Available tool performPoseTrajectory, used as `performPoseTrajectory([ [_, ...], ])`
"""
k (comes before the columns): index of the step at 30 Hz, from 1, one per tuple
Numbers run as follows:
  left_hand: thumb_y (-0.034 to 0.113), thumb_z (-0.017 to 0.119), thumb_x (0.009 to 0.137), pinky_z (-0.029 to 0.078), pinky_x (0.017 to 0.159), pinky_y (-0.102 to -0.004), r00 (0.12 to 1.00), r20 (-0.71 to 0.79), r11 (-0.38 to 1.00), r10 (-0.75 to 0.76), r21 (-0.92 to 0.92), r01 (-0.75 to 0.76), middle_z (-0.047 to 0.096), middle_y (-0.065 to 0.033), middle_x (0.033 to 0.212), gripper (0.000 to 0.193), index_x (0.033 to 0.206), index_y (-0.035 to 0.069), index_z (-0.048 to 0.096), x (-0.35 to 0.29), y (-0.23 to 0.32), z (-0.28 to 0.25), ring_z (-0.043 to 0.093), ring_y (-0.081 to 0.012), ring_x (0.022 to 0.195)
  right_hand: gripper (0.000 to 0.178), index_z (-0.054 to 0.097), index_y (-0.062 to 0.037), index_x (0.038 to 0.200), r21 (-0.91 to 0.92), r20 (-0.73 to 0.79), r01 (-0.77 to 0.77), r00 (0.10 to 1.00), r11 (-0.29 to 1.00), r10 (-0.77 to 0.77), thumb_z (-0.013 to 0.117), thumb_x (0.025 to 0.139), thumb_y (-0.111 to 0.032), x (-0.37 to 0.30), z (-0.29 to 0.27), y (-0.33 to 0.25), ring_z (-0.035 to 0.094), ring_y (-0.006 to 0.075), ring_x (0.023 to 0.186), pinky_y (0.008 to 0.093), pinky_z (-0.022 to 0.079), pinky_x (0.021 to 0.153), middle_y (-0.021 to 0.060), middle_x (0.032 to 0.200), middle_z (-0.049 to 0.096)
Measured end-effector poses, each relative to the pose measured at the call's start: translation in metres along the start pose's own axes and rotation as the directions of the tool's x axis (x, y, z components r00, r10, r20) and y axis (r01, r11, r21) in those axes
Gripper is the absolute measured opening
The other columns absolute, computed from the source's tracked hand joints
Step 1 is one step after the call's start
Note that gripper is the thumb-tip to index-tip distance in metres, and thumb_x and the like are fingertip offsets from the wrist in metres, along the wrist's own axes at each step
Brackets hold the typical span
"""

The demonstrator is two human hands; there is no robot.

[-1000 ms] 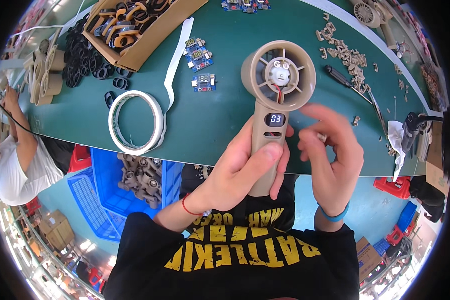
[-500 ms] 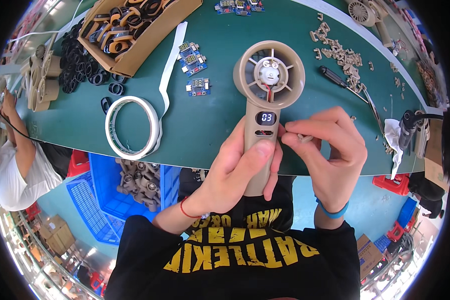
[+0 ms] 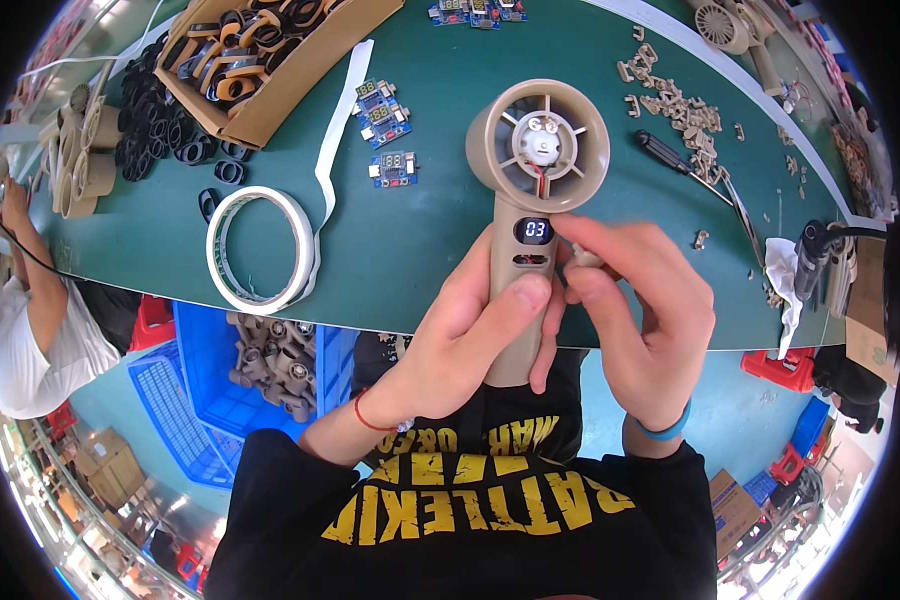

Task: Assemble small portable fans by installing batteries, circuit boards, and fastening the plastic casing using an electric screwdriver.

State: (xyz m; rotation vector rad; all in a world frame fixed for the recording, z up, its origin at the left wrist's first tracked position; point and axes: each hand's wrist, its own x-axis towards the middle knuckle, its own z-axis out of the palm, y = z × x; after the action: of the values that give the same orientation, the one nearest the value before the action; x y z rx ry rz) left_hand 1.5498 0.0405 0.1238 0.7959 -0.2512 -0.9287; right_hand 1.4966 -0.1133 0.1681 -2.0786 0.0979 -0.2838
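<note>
A beige handheld fan (image 3: 511,340) stands out over the table's front edge, its round head pointing away from me. On its handle a small display (image 3: 533,231) glows, with a slot (image 3: 529,260) just below it that shows wires inside. My left hand (image 3: 475,335) is wrapped round the handle, thumb across the front. Close to the right side of the display, my right hand (image 3: 642,300) pinches a small beige plastic clip (image 3: 585,259) between thumb and fingers. The fingertips partly hide this piece.
Beige clips (image 3: 688,110) lie scattered at the back right near a screwdriver (image 3: 670,155). Left are a tape roll (image 3: 260,250), blue circuit boards (image 3: 382,125), black rings (image 3: 160,125) and a cardboard box (image 3: 300,70) of parts. A blue crate (image 3: 205,380) stands below; another person (image 3: 35,330) sits left.
My right hand has moved slightly left and closer to the handle, bringing the small clip up toward the display and slot. The left hand keeps its hold on the fan.
</note>
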Motion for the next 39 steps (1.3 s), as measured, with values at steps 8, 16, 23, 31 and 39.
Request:
performPoseTrajectory([
  [8, 0.022, 0.040, 0.103, 0.048, 0.053, -0.0256, 1.000, 0.009, 1.000, 0.000, -0.030, 0.000, 0.053, -0.0094, 0.090, 0.040, 0.136, 0.002, 0.030, 0.000, 0.000, -0.002, 0.057, -0.0149, 0.059, 0.036, 0.072, -0.0019, 0.109, -0.053, 0.018, 0.113, 0.993, 0.992, -0.112, 0.063, 0.077, 0.011, 0.002, -0.005, 0.000, 0.062, 0.0180, 0.073, 0.0259, 0.049, 0.064, 0.0103, 0.089, 0.064],
  [16, 0.021, 0.041, 0.103, 0.049, 0.056, -0.0264, 1.000, 0.010, 1.000, -0.005, -0.004, 0.005, 0.053, -0.0089, 0.089, 0.038, 0.134, 0.002, 0.032, 0.001, -0.001, 0.000, 0.059, -0.0152, 0.062, 0.036, 0.072, -0.0012, 0.106, -0.222, -0.025, 0.083, 0.996, 0.972, -0.090, 0.063, 0.074, 0.012, -0.001, -0.008, -0.003, 0.059, 0.0166, 0.072, 0.0258, 0.048, 0.065, 0.0084, 0.088, 0.059],
  [23, 0.022, 0.040, 0.104, 0.050, 0.061, -0.0282, 1.000, 0.020, 1.000, 0.000, -0.023, 0.000, 0.052, -0.0096, 0.094, 0.039, 0.135, 0.002, 0.030, 0.001, -0.004, -0.002, 0.058, -0.0149, 0.065, 0.031, 0.072, -0.0064, 0.100, -0.186, -0.043, 0.175, 0.982, 0.967, -0.186, 0.073, 0.072, 0.006, 0.005, -0.004, 0.003, 0.065, 0.0188, 0.072, 0.0283, 0.053, 0.062, 0.0077, 0.091, 0.063],
  [31, 0.026, 0.040, 0.105, 0.049, 0.072, -0.0294, 0.994, 0.096, 0.995, 0.059, 0.080, -0.067, 0.050, -0.0088, 0.100, 0.043, 0.138, 0.003, 0.024, 0.001, -0.007, -0.004, 0.059, -0.0140, 0.077, 0.027, 0.074, -0.0047, 0.090, -0.273, 0.060, 0.282, 0.959, 0.920, -0.277, 0.076, 0.065, 0.006, 0.012, -0.006, -0.007, 0.064, 0.0197, 0.072, 0.0263, 0.050, 0.060, 0.0085, 0.089, 0.066],
  [39, 0.026, 0.041, 0.105, 0.048, 0.074, -0.0292, 0.990, 0.132, 0.992, 0.053, 0.103, -0.067, 0.049, -0.0081, 0.100, 0.044, 0.139, 0.004, 0.023, 0.003, -0.005, -0.005, 0.058, -0.0139, 0.078, 0.030, 0.076, -0.0055, 0.089, -0.302, 0.088, 0.323, 0.946, 0.897, -0.311, 0.074, 0.059, 0.000, 0.015, -0.008, -0.007, 0.061, 0.0175, 0.069, 0.0265, 0.047, 0.058, 0.0048, 0.085, 0.066],
])
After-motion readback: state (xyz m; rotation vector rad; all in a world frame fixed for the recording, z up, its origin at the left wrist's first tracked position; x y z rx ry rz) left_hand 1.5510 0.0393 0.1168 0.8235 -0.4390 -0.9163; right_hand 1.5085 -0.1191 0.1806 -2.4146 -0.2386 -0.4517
